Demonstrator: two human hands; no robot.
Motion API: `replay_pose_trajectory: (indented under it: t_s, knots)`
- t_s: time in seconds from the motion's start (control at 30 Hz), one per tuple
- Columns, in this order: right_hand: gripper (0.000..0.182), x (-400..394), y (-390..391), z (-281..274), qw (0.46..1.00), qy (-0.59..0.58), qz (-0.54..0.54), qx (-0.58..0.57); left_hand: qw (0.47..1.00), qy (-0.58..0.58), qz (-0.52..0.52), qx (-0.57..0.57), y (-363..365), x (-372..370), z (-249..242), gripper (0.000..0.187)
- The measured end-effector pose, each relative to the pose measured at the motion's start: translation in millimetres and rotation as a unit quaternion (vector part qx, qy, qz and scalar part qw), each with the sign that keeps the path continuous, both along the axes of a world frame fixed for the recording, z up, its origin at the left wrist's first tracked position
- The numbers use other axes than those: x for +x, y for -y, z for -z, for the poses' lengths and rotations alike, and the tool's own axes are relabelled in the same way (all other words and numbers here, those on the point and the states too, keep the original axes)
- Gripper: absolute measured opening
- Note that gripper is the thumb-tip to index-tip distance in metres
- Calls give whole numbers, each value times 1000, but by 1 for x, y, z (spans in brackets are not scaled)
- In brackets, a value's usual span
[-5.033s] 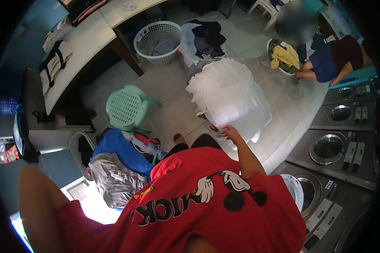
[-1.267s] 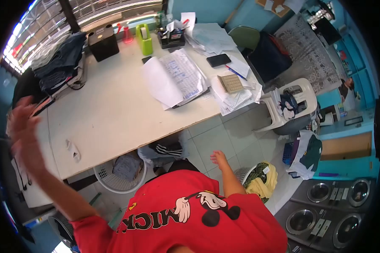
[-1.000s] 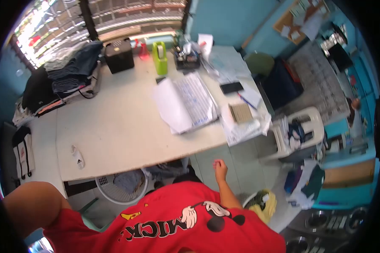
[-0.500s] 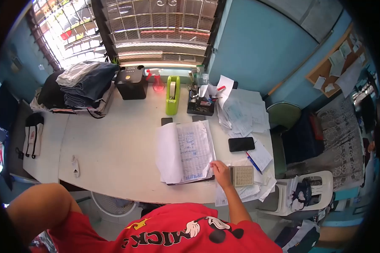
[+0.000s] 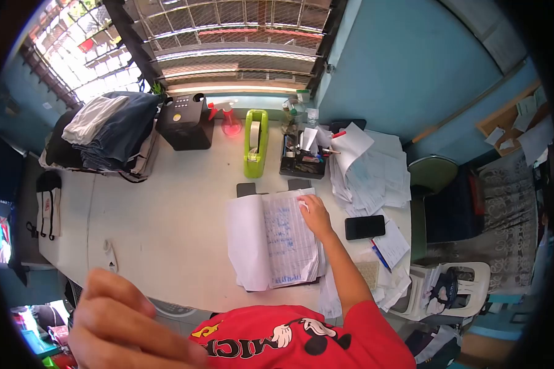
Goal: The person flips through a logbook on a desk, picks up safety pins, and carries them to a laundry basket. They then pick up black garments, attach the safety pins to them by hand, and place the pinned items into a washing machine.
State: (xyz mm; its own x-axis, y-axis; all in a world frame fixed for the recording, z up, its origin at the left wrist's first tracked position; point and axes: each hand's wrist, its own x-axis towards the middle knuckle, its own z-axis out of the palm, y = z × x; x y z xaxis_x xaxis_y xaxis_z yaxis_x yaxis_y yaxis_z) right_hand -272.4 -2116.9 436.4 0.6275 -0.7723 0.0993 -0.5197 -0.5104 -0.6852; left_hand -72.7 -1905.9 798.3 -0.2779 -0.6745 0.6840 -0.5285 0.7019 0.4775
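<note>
A bound stack of ruled sheets (image 5: 283, 246) with blue handwriting lies open on the table, its turned white pages (image 5: 247, 243) folded to the left. My right hand (image 5: 316, 216) is at the top right corner of the written sheets, with thumb and fingers closed on the page edge. Close to the camera at the lower left is my left hand (image 5: 126, 326), fingers curled in and slightly blurred. Nothing shows in it, though its palm is hidden. A black phone (image 5: 364, 227) lies right of my right forearm, which partly covers a calculator (image 5: 369, 273).
A green tape dispenser (image 5: 255, 144), a pen organizer (image 5: 301, 160) and a red spray bottle (image 5: 231, 123) stand at the back. Loose papers (image 5: 375, 172) are piled on the right. Folded clothes (image 5: 111, 132) and a black box (image 5: 186, 126) are at the back left.
My right hand has moved from the sheets' lower right edge up to their top right corner. My left hand has come into view at the lower left, where a bent limb showed before.
</note>
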Motion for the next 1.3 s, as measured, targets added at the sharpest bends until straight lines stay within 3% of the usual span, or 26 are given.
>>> replay_pose_trajectory:
  t_s: [0.1, 0.3, 0.4, 0.47, 0.53, 0.57, 0.6, 0.63, 0.7, 0.77, 0.9, 1.03, 1.3]
  knots:
    - [25, 22, 20, 8, 996, -16, -19, -87, 993, -69, -46, 82, 18, -2, -2, 10]
    - [35, 67, 54, 17, 971, -71, -62, -218, 976, -197, 4, 93, 48, 21, 24, 7]
    - [27, 81, 64, 36, 956, -95, -71, -269, 968, -237, 30, 79, 64, 40, 37, 10]
    - [19, 87, 69, 41, 941, -104, -77, -313, 972, -201, 119, 33, 69, 69, 55, 18]
    - [19, 90, 71, 46, 940, -121, -76, -310, 981, -165, 97, 26, 71, 89, 77, 8]
    - [20, 90, 70, 49, 939, -138, -79, -303, 982, -183, 27, 43, 69, 91, 87, 3]
    - [20, 90, 69, 50, 941, -141, -78, -299, 977, -202, -43, 61, 64, 91, 98, 8]
    - [20, 91, 68, 49, 939, -160, -75, -294, 976, -204, -42, 67, 60, 89, 108, 8]
    - [20, 92, 69, 49, 938, -179, -74, -288, 938, -293, -146, 115, 55, 88, 126, 7]
    - [19, 93, 71, 49, 935, -122, -66, -326, 929, -306, -162, 132, 47, 89, 142, 9]
    - [18, 94, 76, 49, 932, -123, -63, -336, 889, -357, -217, 184, 35, 84, 162, 11]
    - [13, 94, 79, 52, 934, -132, -77, -323, 872, -381, -204, 230, 29, 80, 175, 9]
    - [17, 91, 89, 46, 963, -134, -107, -210, 834, -418, -215, 290, 24, 72, 193, 8]
